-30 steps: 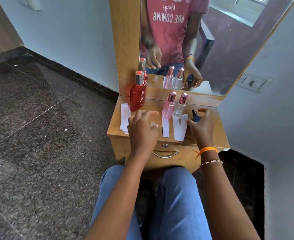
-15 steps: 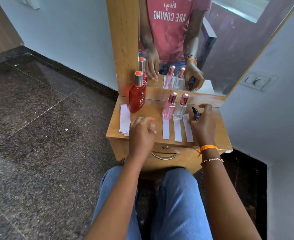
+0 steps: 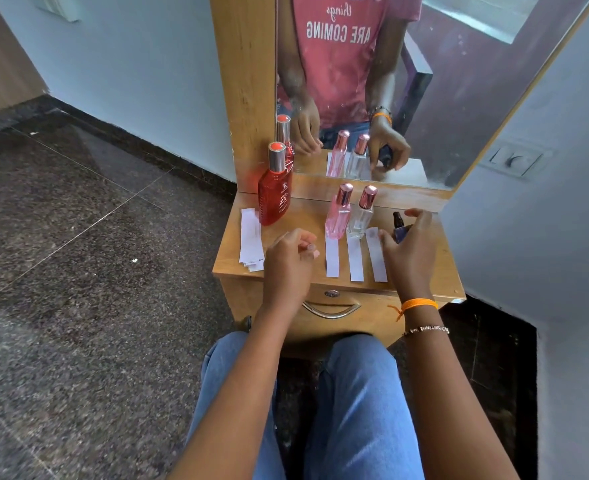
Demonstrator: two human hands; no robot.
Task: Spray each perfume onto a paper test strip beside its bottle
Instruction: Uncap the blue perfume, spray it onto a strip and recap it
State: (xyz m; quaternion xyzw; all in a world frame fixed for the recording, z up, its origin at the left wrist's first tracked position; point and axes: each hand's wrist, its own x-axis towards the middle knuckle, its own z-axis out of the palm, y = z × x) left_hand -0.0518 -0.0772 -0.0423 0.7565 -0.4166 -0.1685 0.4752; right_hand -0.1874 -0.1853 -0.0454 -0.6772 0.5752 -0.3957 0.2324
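On the wooden dresser top (image 3: 303, 216), a tall red perfume bottle (image 3: 274, 199) stands at the left. A pink bottle (image 3: 338, 216) and a clear bottle (image 3: 361, 216) stand in the middle. A small dark blue bottle (image 3: 399, 228) stands at the right, with my right hand (image 3: 410, 251) curled around it. Three white paper strips (image 3: 355, 259) lie side by side in front of these bottles; the right one has a damp spot at its top. My left hand (image 3: 289, 259) hovers loosely curled over the front edge, holding nothing.
A stack of spare strips (image 3: 251, 239) lies at the dresser's left edge beside the red bottle. A mirror (image 3: 390, 81) rises right behind the bottles. A drawer handle (image 3: 331, 308) sits below the top, my knees just in front. A wall (image 3: 545, 202) is close on the right.
The right strip, lying crossed over its neighbour a second ago, now lies straight beside it. My left hand has drawn back from the strips. My right hand stays at the dark blue bottle.
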